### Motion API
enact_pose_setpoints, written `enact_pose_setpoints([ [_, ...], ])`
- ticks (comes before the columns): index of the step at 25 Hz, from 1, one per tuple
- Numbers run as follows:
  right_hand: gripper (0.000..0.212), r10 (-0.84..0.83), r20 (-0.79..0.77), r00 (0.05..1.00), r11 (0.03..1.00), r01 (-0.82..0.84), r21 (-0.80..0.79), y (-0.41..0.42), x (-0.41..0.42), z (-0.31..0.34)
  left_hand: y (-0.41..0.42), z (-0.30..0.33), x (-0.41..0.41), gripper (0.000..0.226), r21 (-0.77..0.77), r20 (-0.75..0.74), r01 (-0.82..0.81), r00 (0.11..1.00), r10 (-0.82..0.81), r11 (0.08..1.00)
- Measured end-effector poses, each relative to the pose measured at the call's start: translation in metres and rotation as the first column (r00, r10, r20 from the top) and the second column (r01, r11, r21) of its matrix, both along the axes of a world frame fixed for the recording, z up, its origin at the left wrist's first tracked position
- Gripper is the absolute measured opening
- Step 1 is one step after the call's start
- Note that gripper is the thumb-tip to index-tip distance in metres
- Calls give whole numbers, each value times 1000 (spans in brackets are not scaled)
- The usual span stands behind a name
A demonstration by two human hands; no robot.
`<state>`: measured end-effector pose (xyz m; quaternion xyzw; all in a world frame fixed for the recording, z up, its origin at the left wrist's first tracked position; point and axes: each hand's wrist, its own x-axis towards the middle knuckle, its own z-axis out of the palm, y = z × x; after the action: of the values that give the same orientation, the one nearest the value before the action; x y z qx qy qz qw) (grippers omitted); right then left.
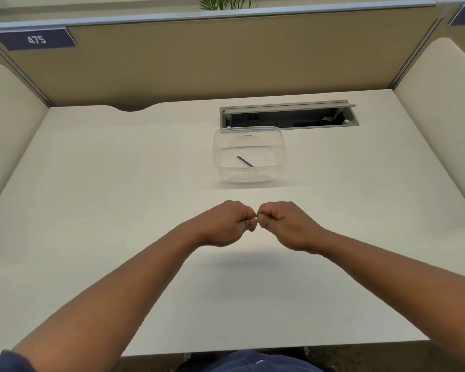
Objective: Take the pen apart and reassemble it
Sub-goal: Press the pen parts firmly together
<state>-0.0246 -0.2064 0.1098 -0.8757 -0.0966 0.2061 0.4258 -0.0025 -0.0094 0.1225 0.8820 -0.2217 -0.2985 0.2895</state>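
A: Gripping something tiny — left hand and right hand are curling closed, fingertips meeting. Can't tell what it is.

B: Pen?

A: Thin dark pen rod is lying in the clear plastic tub, probably parked so it can't roll.

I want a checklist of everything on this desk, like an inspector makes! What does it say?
Surface: white desk, mostly bare.
Job's things: thin dark pen part lying inside the clear plastic container; whatever the hands hold is hidden.
Clutter: nothing seen.
Grippers: left hand and right hand closed into fists, fingertips meeting above the desk; a sliver of something shows between them, too small to identify.
Cables: none clearly seen; the cable tray at the back is open, its contents dark.
Surroundings: tan partition, label reading 475, plant leaves behind.
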Motion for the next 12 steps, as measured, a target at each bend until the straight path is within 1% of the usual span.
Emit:
enact_pose_setpoints([
  [1, 35, -54, -149, 987, 995, 65, 74, 0, 0, 1, -2, -1, -1, 29, 17, 38, 7, 999, -8, 1000],
  [3, 32, -94, -385, 918, 960, 185, 208, -1, 3, 1, -5, -3, -3, 33, 47, 126, 32, 991, -38, 998],
  [5, 28, -94, -536, 839, 909, 292, 298, -3, 5, 0, -6, -4, -3, 32, 81, 183, 48, 981, -63, 996],
  [7, 26, -93, -602, 793, 886, 342, 314, -5, 5, -3, -6, -7, -2, 28, 98, 181, 51, 981, -68, 994],
  [8, 27, -100, -568, 817, 909, 307, 282, -5, 5, -4, -6, -9, -2, 28, 96, 163, 52, 984, -67, 994],
  [9, 27, -107, -458, 883, 952, 223, 208, -6, 5, -6, -6, -10, -2, 27, 88, 140, 53, 988, -65, 995],
  [10, 28, -96, -281, 955, 988, 127, 93, -5, 4, -7, -5, -11, -2, 27, 78, 117, 50, 991, -59, 996],
  [11, 27, -59, -69, 996, 998, 57, -22, -5, 3, -11, -4, -12, 0, 27, 71, 93, 45, 994, -52, 996],
  [12, 25, 2, 126, 992, 994, 12, -107, -5, 1, -14, -4, -13, 2, 27, 60, 62, 37, 997, -41, 997],
])
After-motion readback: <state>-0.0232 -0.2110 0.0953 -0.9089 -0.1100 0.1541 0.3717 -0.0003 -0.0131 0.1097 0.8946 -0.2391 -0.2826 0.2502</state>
